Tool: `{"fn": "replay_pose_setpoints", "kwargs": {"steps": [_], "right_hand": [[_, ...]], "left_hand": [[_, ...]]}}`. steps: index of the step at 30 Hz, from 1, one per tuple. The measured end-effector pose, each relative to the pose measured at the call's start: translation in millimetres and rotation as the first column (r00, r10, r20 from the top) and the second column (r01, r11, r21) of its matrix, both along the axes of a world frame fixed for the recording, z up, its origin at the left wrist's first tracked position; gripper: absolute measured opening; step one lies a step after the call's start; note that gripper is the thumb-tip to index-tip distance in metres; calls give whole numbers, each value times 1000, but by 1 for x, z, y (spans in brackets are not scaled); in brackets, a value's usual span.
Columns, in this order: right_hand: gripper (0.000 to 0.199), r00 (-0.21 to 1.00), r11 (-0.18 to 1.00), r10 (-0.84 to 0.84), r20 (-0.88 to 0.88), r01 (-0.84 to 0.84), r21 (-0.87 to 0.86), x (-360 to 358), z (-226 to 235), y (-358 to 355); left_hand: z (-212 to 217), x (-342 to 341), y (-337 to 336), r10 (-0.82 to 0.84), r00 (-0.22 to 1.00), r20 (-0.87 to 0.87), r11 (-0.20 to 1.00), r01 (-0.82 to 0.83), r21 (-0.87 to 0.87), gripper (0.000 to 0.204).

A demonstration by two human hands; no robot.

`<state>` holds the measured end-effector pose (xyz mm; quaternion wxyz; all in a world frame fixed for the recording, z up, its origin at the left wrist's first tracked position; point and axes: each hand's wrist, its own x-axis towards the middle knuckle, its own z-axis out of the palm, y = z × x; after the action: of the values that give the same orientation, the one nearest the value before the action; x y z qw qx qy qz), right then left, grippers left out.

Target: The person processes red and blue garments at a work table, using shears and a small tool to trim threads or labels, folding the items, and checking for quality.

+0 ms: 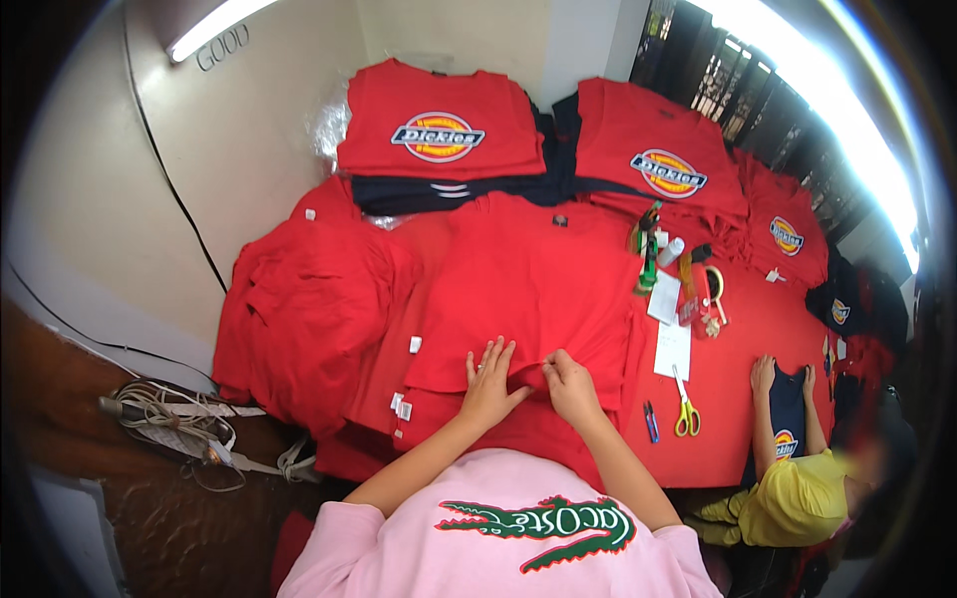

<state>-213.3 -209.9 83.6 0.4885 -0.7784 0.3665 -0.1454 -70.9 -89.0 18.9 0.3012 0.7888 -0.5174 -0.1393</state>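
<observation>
In front of me a red T-shirt [528, 269] lies spread face down or blank side up, its collar at the far end, on top of other red garments. My left hand [488, 387] rests on its near part with the fingers spread, a ring on one finger. Just to the right, my right hand [571, 387] pinches the cloth near the bottom hem, where a fold is lifted. White labels [401, 407] stick out at the left side of the stack.
Crumpled red garments [309, 289] lie left; folded red shirts [439, 110] stand behind. At right are yellow-handled scissors [687, 417], blue snips [651, 421], papers [672, 349] and a green tape dispenser [648, 269]. A person in yellow [807, 498] handles a navy garment [788, 404]. Cables [204, 439] hang lower left.
</observation>
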Motion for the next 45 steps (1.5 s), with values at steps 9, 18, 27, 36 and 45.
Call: {"fn": "replay_pose_setpoints", "kwargs": {"steps": [9, 18, 27, 36, 45], "right_hand": [[28, 480, 745, -157, 863, -516, 423, -41, 206, 4], [95, 994, 904, 60, 89, -16, -427, 5, 129, 9], [77, 992, 963, 78, 98, -100, 249, -55, 57, -69], [81, 853, 966, 201, 483, -254, 47, 7, 91, -4], [47, 959, 657, 63, 275, -247, 712, -18, 47, -32]], "left_hand": [[13, 88, -14, 347, 913, -213, 892, -392, -226, 37], [204, 43, -10, -161, 46, -986, 979, 137, -154, 43], [251, 128, 48, -481, 37, -876, 862, -161, -480, 36], [216, 41, -2, -274, -56, -960, 961, 31, -276, 45], [269, 96, 53, -521, 328, -788, 852, 147, -503, 95]]}}
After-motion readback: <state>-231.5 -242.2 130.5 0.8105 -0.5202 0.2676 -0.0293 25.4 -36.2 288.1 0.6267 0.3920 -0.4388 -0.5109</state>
